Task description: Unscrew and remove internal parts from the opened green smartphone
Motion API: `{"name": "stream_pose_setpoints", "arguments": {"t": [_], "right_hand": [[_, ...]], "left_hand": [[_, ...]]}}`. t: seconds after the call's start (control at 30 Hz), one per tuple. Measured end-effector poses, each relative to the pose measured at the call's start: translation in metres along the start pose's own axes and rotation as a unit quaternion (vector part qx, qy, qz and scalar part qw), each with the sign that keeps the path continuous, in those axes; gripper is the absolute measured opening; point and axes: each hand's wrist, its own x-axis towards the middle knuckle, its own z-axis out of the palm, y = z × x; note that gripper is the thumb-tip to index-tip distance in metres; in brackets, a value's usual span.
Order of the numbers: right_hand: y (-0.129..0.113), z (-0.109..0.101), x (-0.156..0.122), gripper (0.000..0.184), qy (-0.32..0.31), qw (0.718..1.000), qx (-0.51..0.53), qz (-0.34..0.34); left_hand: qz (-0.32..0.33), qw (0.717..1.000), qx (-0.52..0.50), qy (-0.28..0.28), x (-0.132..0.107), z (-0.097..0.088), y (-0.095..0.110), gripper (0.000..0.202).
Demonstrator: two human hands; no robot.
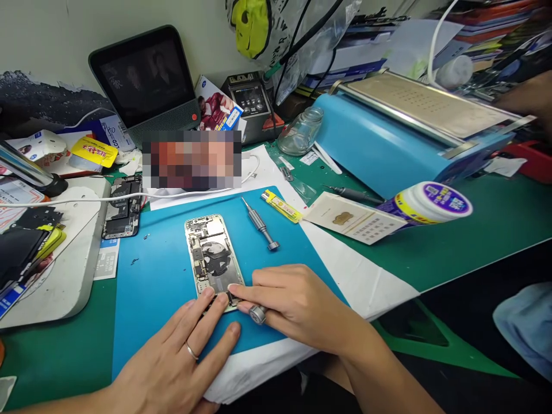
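An opened phone (pixel 215 256) lies on the blue mat (pixel 150 287), its circuit board and inner parts bare. My left hand (pixel 172 351) is open, with its fingers stretched out and two fingertips resting on the phone's lower end. Beside it, my right hand (pixel 297 305) is closed round a small screwdriver (pixel 257 314), whose grey knurled end shows under the fingers. The tip of that screwdriver is hidden, while the right fingertips touch the phone's lower edge. A second grey screwdriver (pixel 260 224) lies on the mat to the right of the phone.
Another opened phone (pixel 123 210) lies left of the mat. Right of it are a yellow lighter (pixel 282 207), a card (pixel 353 218) and a white-lidded tub (pixel 431 204). Behind stand a screen (pixel 144 80), a glass jar (pixel 302 131) and a blue roll (pixel 366 144). A white cable (pixel 86 202) crosses leftward.
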Motion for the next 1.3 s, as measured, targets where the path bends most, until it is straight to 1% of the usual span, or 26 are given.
{"name": "stream_pose_setpoints", "arguments": {"t": [0.27, 0.47, 0.63, 0.7, 0.87, 1.0, 1.1, 1.2, 1.3], "right_hand": [[-0.001, 0.0, -0.003, 0.024, 0.003, 1.0, 0.006, 0.013], [0.0, -0.001, -0.002, 0.019, 0.007, 1.0, 0.019, 0.017], [0.001, -0.002, -0.003, 0.018, -0.018, 0.998, 0.033, 0.041], [0.001, -0.002, -0.003, 0.018, -0.019, 0.998, 0.033, 0.044], [0.001, -0.003, -0.004, 0.019, -0.008, 1.0, 0.011, 0.02], [0.001, -0.003, -0.004, 0.019, -0.002, 0.999, 0.035, 0.003], [0.001, -0.003, -0.002, 0.02, 0.017, 0.999, 0.049, -0.006], [0.001, -0.003, -0.001, 0.026, 0.027, 0.997, 0.063, -0.021], [0.001, -0.005, -0.002, 0.032, 0.03, 0.996, 0.084, -0.028]], "left_hand": [[0.006, 1.0, 0.0, -0.001, 0.002, -0.006, -0.001, 0.108], [0.003, 1.0, -0.009, -0.006, 0.003, -0.01, -0.002, 0.103], [0.006, 1.0, -0.011, -0.005, 0.003, -0.015, -0.002, 0.096], [-0.001, 1.0, -0.012, -0.009, 0.003, -0.017, -0.002, 0.094], [-0.023, 0.999, -0.028, -0.016, 0.004, -0.016, -0.002, 0.096], [-0.014, 0.999, -0.026, -0.016, 0.004, -0.017, -0.002, 0.097], [-0.02, 0.999, -0.021, -0.027, 0.004, -0.021, -0.001, 0.094], [-0.025, 0.999, -0.007, -0.037, 0.005, -0.024, 0.0, 0.09], [-0.019, 0.999, -0.003, -0.031, 0.005, -0.025, 0.0, 0.09]]}}
